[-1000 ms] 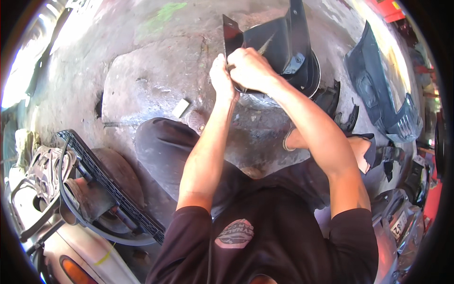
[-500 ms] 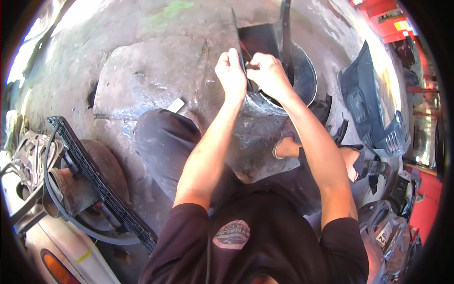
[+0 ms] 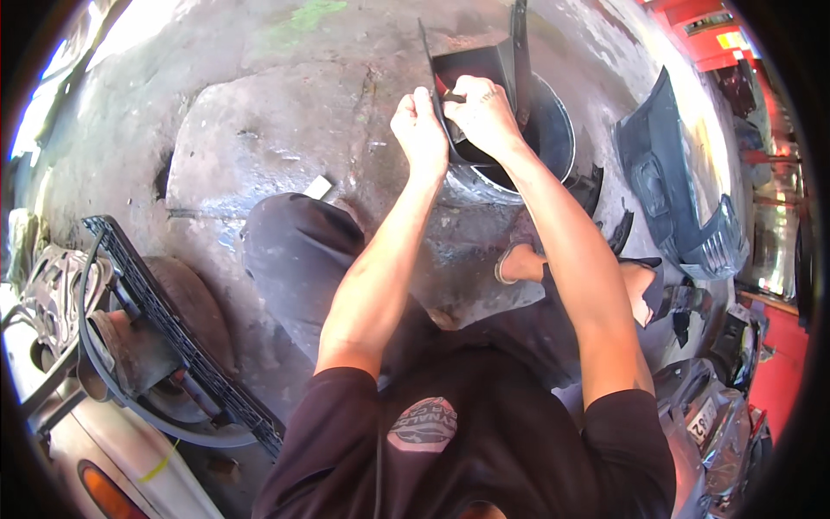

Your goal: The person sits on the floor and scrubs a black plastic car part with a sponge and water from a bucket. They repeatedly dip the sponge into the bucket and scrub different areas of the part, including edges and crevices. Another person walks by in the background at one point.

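Note:
A black plastic part (image 3: 474,67) with thin upright walls rests over a round metal drum (image 3: 568,130) in front of me. My left hand (image 3: 421,137) is closed at the part's left wall, thumb up, gripping that edge from outside. On the inner side of the same wall, my right hand (image 3: 482,114) is closed in a pinch, its fingertips against the wall. A small reddish patch shows beside those fingertips. Whatever the right fingers hold is too small and hidden to tell.
A dark bumper piece (image 3: 666,186) lies to the right, near a red cabinet (image 3: 778,376). At left are a black grille strip (image 3: 164,324), a wheel cover (image 3: 65,277) and a pale car panel (image 3: 121,441). A small white block (image 3: 319,187) lies by my left knee (image 3: 298,233).
My right hand has shifted slightly up and left along the wall, its wrist turned a little. The left hand keeps its place on the edge.

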A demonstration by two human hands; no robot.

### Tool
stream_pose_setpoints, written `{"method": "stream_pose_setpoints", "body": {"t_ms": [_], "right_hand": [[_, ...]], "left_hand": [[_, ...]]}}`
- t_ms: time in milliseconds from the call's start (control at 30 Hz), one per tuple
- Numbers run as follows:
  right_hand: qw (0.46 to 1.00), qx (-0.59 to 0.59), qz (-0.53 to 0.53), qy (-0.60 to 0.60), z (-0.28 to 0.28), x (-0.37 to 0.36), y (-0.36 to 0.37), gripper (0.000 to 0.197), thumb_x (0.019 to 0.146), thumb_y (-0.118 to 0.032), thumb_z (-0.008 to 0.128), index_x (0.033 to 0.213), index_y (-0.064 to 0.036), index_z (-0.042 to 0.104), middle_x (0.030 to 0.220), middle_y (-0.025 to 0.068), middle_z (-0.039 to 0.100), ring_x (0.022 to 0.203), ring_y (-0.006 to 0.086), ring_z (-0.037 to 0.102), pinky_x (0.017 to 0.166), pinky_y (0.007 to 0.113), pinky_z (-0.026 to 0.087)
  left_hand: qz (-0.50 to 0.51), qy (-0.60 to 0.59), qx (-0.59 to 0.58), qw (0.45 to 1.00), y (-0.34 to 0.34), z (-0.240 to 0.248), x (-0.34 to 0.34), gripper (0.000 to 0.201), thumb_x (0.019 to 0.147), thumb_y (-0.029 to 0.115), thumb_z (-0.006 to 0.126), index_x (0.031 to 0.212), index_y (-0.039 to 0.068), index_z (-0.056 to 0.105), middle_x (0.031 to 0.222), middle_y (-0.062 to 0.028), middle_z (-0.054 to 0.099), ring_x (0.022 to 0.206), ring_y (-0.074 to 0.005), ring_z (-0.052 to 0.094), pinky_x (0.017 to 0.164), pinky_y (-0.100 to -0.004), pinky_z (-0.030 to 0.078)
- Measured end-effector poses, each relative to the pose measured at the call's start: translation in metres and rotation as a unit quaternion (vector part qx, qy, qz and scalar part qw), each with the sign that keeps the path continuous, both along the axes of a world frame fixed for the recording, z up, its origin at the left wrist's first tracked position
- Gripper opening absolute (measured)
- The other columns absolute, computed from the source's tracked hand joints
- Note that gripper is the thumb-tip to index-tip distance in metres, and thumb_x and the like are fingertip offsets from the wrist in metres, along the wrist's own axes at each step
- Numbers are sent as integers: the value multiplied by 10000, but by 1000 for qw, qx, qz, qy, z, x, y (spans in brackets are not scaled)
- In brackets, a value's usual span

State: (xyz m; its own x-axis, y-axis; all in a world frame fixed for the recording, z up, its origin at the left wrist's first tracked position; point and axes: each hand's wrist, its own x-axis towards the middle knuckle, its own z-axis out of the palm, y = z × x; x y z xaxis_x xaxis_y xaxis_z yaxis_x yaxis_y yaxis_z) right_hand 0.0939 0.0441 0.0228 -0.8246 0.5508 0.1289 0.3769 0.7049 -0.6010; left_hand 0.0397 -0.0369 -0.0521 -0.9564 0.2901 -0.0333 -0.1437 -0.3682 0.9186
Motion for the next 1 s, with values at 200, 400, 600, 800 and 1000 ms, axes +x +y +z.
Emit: {"method": "stream_pose_setpoints", "body": {"t_ms": [200,400,600,800,1000], "right_hand": [[997,-46,49,-31,11,26,-6,230,759,-160,696,851,48,665,827,273,687,826,434,711,726,473,549],[995,-76,-67,11,-6,-7,55,277,796,-236,776,968,-21,756,865,159,756,807,257,741,737,358,572],[996,-28,85,-26,-9,4,2,146,818,-110,750,891,2,692,764,152,715,761,192,710,691,359,544],[999,-30,-39,-23,-4,-6,9,216,858,-196,741,900,4,674,793,200,706,764,320,724,721,424,533],[993,95,21,60,-14,25,69,139,878,-98,712,990,-17,727,831,134,699,740,279,681,692,389,540]], "left_hand": [[-21,16,-14,1000,1,-1,0,338,1079,213,560,782,55,537,726,57,484,695,-55,391,609,-269,349],[-12,-107,54,993,4,-13,-9,337,1084,235,545,797,61,569,730,38,531,674,-58,446,610,-264,392],[-23,-70,21,997,-5,-8,-11,353,1087,225,545,768,74,537,722,50,497,666,-55,410,597,-259,365],[-38,-59,45,997,-2,0,-7,359,1059,295,616,788,66,564,761,50,532,718,-54,438,649,-258,379],[-72,-85,45,993,-15,16,-12,291,959,222,745,1107,-23,691,983,-12,684,907,-102,601,857,-279,476]]}}
